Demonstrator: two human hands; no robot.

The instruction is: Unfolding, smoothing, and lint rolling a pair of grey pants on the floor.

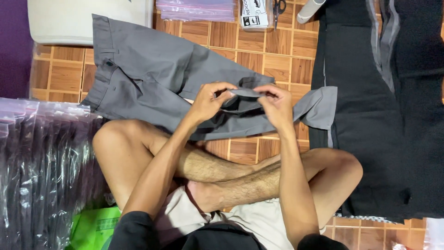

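**Both hands pinch a hem on grey trousers spread over the floor**

Crossed bare legs point(222, 178) fill the near part of the view, the person sitting on the wooden floor point(277, 51) with the forearms reaching out over the knees. Just beyond the knees, the left hand point(209, 103) and the right hand point(276, 105) are raised close together, each clamped by thumb and fingertips on the same folded edge of the grey trousers point(152, 78), so that a short strip of cloth runs taut between them. The rest of the trousers lies flat on the floor beyond the hands, the waistband and a dark button off to the left, one leg end reaching right onto the dark cloth.

As a judgement, the step in hand is the handling of that edge, either checking or folding it. Any further move would call for keeping both pinches even, since the loose cloth below hangs free and could slip or bunch.

Left of the trousers stands a row of clear plastic bags point(44, 171) packed with dark clothing, close against the knee. Right of the trousers lies a wide pile of dark cloth point(379, 120), touching the leg end. Beyond the trousers are a pale cushion point(78, 18), a stack of clear bags point(196, 9), a small printed box point(254, 14), scissors point(279, 8) and a white roll point(310, 10). Nothing lies between the hands and the trousers; the bags and the dark pile merely crowd the sides.
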